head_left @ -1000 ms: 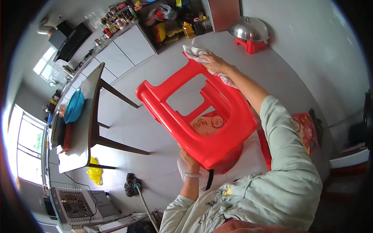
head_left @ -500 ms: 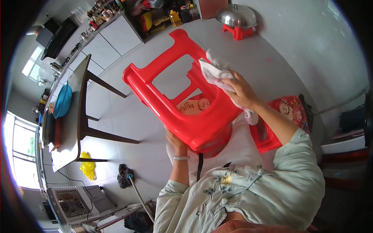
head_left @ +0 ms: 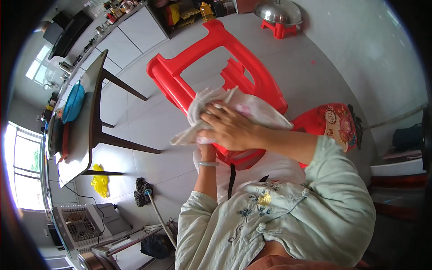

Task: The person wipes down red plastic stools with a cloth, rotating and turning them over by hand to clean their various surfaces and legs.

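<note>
- I've R hand [head_left: 231,128] clamped on cloth [head_left: 263,110], over near end of red stool [head_left: 180,87].
- L hand [head_left: 207,151] just beside; fingers hidden, can't tell grip.
- Stool's mostly fwd of both, long axis running away, slanting L; R hand nearer its middle.

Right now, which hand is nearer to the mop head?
Left. The left hand, partly hidden at the red stool, is on the side toward the mop head; the right hand, on the white cloth over the stool, is farther away.

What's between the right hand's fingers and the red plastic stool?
A white, pink-patched cloth lies between the right hand's fingers and the red plastic stool in the head view.
</note>
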The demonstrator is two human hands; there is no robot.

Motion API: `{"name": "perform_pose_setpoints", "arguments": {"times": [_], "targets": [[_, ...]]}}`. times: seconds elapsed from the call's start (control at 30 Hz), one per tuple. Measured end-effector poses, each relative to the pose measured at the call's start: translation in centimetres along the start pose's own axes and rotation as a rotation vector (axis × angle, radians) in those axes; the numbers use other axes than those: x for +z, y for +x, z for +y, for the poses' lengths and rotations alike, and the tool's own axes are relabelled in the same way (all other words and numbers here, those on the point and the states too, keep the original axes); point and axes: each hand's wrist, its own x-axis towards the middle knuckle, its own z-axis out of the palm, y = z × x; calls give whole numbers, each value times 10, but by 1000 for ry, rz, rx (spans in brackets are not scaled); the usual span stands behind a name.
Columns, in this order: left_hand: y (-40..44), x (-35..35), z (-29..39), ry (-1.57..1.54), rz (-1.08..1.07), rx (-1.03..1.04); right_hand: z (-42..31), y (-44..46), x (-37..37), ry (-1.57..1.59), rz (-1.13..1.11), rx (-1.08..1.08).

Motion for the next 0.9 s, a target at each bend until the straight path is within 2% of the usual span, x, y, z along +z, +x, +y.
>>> {"name": "perform_pose_setpoints", "arguments": {"times": [0.13, 0.2, 0.4, 0.53, 0.6, 0.63, 0.73, 0.8, 0.9], "targets": [[-3, -3, 3, 41, -33, 22, -6, 39, 34, -21, 79, -25], [-10, -10, 0, 67, -82, 23, -18, 38, 46, -44, -28, -116], [-31, -52, -25, 344, -435, 40, -40, -21, 8, 223, -15, -90], [-23, -44, -27, 398, -512, 62, -28, -56, -17, 155, 98, 35], [-9, -17, -3, -257, -298, -93, -2, -70, -33, 81, 118, 165], [1, -2, 40, -404, -125, -223, 13, -75, -41, 45, 136, 240], [10, 13, 67, -345, 71, -405, 71, -95, -35, -39, 227, 491], [12, 15, 72, -369, 43, -423, 110, -102, -26, -55, 246, 565], [16, 20, 72, -394, 43, -437, 137, -98, -22, 142, 320, 626]]}}
